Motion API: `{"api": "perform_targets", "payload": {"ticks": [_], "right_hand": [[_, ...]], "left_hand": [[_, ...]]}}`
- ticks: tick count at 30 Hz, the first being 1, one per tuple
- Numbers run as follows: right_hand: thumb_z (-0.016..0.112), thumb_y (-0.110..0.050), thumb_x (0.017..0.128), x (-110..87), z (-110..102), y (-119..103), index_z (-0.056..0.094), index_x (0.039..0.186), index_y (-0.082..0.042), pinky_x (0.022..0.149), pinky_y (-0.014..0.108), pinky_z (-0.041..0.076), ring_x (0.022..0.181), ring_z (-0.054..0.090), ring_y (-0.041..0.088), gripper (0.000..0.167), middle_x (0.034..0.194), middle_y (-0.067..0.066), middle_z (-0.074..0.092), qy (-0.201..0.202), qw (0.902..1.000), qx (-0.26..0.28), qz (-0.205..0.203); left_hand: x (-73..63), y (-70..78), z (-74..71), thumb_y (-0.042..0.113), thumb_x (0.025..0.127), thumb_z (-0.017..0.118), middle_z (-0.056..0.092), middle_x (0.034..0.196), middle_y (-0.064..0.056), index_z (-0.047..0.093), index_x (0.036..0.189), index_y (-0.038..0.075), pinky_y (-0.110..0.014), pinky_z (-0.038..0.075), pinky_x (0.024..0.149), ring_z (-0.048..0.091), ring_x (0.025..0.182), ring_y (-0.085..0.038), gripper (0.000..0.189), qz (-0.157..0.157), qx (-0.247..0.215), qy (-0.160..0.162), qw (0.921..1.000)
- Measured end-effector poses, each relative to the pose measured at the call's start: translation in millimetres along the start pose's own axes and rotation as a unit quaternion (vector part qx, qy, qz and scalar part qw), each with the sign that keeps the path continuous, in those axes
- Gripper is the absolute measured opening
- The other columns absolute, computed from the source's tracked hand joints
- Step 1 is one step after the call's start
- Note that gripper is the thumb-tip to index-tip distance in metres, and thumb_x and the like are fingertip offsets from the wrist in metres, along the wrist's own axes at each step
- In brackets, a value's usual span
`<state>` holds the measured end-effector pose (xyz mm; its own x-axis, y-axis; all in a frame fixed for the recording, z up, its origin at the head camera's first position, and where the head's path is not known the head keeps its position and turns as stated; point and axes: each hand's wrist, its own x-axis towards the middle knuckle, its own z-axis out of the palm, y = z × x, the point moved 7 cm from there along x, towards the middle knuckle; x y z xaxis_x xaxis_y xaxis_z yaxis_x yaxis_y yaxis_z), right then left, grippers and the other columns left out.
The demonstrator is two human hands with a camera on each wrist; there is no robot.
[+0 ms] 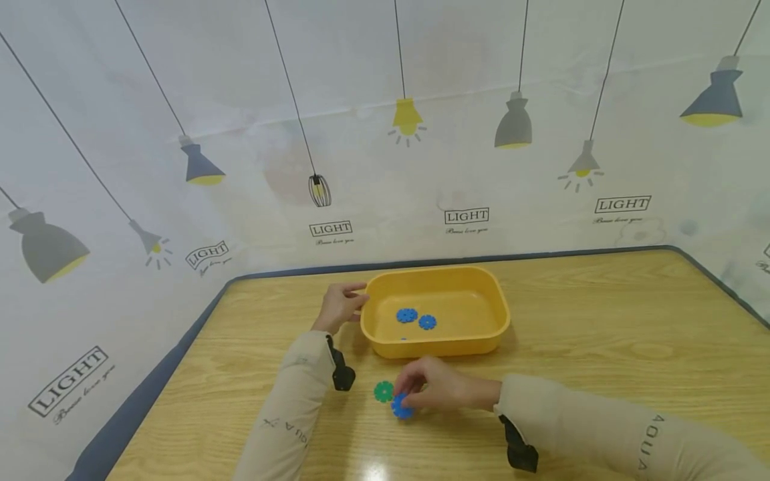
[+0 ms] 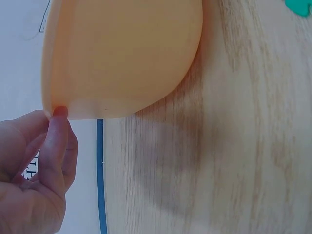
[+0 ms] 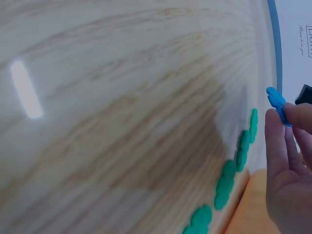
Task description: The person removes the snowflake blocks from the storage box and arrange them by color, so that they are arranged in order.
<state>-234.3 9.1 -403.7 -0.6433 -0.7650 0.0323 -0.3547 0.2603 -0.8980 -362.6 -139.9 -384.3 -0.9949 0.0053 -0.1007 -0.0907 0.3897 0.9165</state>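
Observation:
My left hand pinches the left rim of a yellow plastic tub; in the left wrist view the fingers meet at the rim's edge. Between thumb and fingers, my right hand holds a blue notched snowflake disc in front of the tub. Beside it a green snowflake disc lies on the table. In the right wrist view several green discs lie along the tub's near side, mostly hidden by the right hand from the head camera. Inside the tub are blue discs, lying toward its left.
A wood-grain table carries everything, with a dark blue edge strip at the back. Behind it hangs a white sheet printed with lamps. Black straps sit at both sleeve cuffs.

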Motion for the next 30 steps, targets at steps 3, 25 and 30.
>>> {"api": "perform_targets", "payload": {"ticks": [3, 25, 30], "right_hand": [[0.064, -0.001, 0.079, 6.1, 8, 2, 0.065, 0.086, -0.004, 0.068, 0.019, 0.05, 0.072, 0.055, 0.005, 0.008, 0.083, 0.004, 0.063, -0.007, 0.9999, -0.016, 0.002], [0.068, 0.003, 0.072, 21.3, 31, -9, 0.063, 0.077, -0.001, 0.057, 0.013, 0.046, 0.062, 0.051, -0.001, 0.008, 0.069, -0.001, 0.06, 0.019, 0.9951, -0.096, -0.013], [0.069, 0.002, 0.072, 22.2, 32, -9, 0.063, 0.076, -0.003, 0.056, 0.013, 0.046, 0.061, 0.051, -0.001, 0.008, 0.068, -0.002, 0.059, 0.017, 0.9938, -0.109, -0.012]], "left_hand": [[0.0, 0.3, 0.2, 0.005, 0.084, 0.058, 0.056, 0.1, -0.022, 0.053, 0.121, 0.001, -0.03, 0.055, 0.06, 0.06, 0.088, -0.033, 0.037, 0.003, -0.003, 0.0, 1.0], [0.4, -0.8, -0.2, 0.005, 0.084, 0.058, 0.058, 0.098, -0.021, 0.055, 0.12, 0.002, -0.029, 0.055, 0.059, 0.062, 0.084, -0.03, 0.036, -0.004, -0.007, 0.01, 0.9999], [0.0, -0.8, -0.5, 0.005, 0.084, 0.058, 0.057, 0.099, -0.021, 0.055, 0.12, 0.002, -0.029, 0.055, 0.059, 0.062, 0.085, -0.03, 0.036, -0.002, -0.005, 0.008, 1.0]]}}
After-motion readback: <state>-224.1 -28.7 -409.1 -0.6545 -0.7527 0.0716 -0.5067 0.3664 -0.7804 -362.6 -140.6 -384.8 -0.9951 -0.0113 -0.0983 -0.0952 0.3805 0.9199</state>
